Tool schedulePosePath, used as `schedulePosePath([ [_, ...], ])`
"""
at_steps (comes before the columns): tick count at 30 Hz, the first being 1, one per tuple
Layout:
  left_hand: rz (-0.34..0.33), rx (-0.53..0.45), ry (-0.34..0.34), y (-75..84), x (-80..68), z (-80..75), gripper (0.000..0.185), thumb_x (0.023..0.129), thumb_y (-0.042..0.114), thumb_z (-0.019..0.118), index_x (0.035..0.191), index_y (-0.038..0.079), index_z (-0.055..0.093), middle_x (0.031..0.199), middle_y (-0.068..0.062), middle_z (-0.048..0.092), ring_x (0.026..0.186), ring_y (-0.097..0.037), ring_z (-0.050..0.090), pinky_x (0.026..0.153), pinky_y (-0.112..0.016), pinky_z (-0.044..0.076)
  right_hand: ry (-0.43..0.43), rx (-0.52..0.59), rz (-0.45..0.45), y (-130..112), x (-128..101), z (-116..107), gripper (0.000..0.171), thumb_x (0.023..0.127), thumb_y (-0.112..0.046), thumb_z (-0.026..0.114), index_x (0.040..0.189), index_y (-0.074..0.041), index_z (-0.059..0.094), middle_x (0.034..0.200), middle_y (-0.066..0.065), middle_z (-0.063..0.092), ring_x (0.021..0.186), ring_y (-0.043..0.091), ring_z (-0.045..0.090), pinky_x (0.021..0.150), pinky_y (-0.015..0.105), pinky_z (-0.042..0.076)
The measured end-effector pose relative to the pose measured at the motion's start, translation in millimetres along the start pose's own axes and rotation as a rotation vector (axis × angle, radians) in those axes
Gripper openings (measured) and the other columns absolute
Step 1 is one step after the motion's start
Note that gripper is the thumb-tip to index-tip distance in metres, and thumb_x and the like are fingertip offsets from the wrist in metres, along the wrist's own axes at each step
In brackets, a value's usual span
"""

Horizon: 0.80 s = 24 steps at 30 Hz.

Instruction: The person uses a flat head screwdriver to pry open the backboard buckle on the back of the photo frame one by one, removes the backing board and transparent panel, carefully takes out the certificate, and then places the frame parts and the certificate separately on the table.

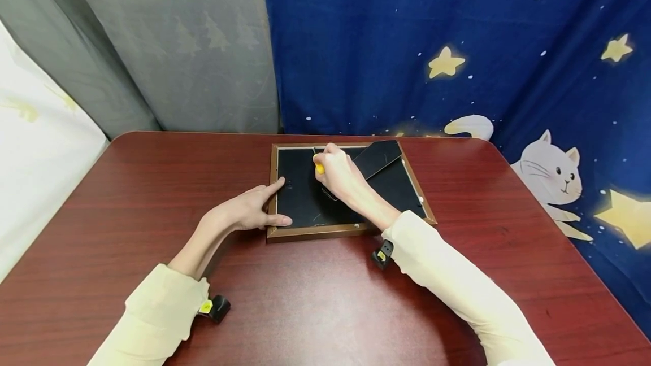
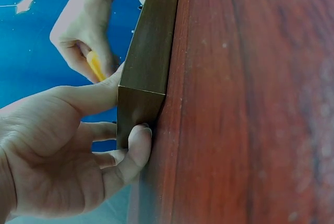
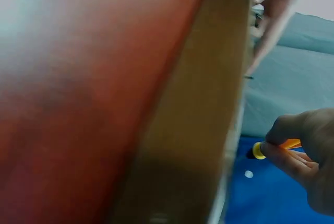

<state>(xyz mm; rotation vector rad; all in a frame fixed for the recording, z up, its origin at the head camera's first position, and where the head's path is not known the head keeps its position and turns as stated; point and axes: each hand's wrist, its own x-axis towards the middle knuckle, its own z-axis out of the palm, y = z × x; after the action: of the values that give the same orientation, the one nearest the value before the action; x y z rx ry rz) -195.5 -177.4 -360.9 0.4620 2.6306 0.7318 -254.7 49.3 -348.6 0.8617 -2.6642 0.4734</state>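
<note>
Picture frame (image 1: 351, 229) lies face down on our red-brown table (image 1: 127, 196), toward twelve o'clock, with its black backing board (image 1: 305, 196) up and its stand flap (image 1: 378, 157) raised at the one o'clock corner. Our left hand (image 1: 249, 210) braces the frame's seven o'clock corner, forefinger along the side, thumb on the near edge, fingers fairly straight. Our right hand (image 1: 338, 174) curls round a small yellow tool (image 1: 319, 168), its tip at the backing's far edge.
</note>
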Motion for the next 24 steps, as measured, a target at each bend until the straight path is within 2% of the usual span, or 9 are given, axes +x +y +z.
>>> schedulePosePath([
  [8,-0.01,-0.015,-0.01,3.1,-1.0,-1.8,0.103,0.089,0.051,0.074,0.162,0.007,0.016,0.15,-0.032,0.035,0.138,-0.04,0.038,0.113,-0.055,0.033,-0.009,0.08,0.093,9.0,29.8,-24.6,0.013,0.091,-0.003,0.071,0.102,-0.001,0.077,0.099,0.014,0.064,0.093,0.024,0.062,0.084,0.032,0.057],
  [12,0.002,-0.01,-0.007,2.4,-1.8,-1.2,0.103,0.089,0.05,0.075,0.162,0.005,0.016,0.141,-0.029,0.043,0.124,-0.035,0.046,0.107,-0.052,0.038,-0.028,0.117,0.156,13.9,45.3,-30.9,0.016,0.092,-0.001,0.069,0.105,0.002,0.075,0.104,0.017,0.065,0.095,0.026,0.063,0.084,0.032,0.058],
  [17,0.022,0.003,0.002,1.5,-2.1,-1.1,0.103,0.09,0.048,0.075,0.161,0.003,0.017,0.13,-0.024,0.049,0.111,-0.03,0.047,0.1,-0.047,0.041,-0.063,0.099,0.205,14.8,63.6,-34.7,0.017,0.091,-0.001,0.069,0.106,0.003,0.074,0.107,0.016,0.067,0.096,0.027,0.063,0.083,0.033,0.058],
  [21,0.027,0.003,0.007,1.6,-1.9,-1.4,0.103,0.09,0.048,0.075,0.161,0.003,0.017,0.129,-0.024,0.049,0.111,-0.03,0.048,0.1,-0.047,0.042,-0.082,0.081,0.233,12.6,71.9,-36.5,0.017,0.09,-0.001,0.071,0.106,0.002,0.074,0.108,0.015,0.066,0.094,0.027,0.064,0.082,0.034,0.058],
  [24,0.022,-0.004,0.005,1.5,-1.6,-1.2,0.103,0.09,0.048,0.075,0.161,0.003,0.017,0.131,-0.024,0.049,0.111,-0.031,0.048,0.1,-0.047,0.042,-0.076,0.079,0.22,12.3,69.8,-36.0,0.017,0.091,-0.002,0.07,0.107,0.002,0.073,0.108,0.015,0.064,0.095,0.027,0.063,0.083,0.034,0.058],
])
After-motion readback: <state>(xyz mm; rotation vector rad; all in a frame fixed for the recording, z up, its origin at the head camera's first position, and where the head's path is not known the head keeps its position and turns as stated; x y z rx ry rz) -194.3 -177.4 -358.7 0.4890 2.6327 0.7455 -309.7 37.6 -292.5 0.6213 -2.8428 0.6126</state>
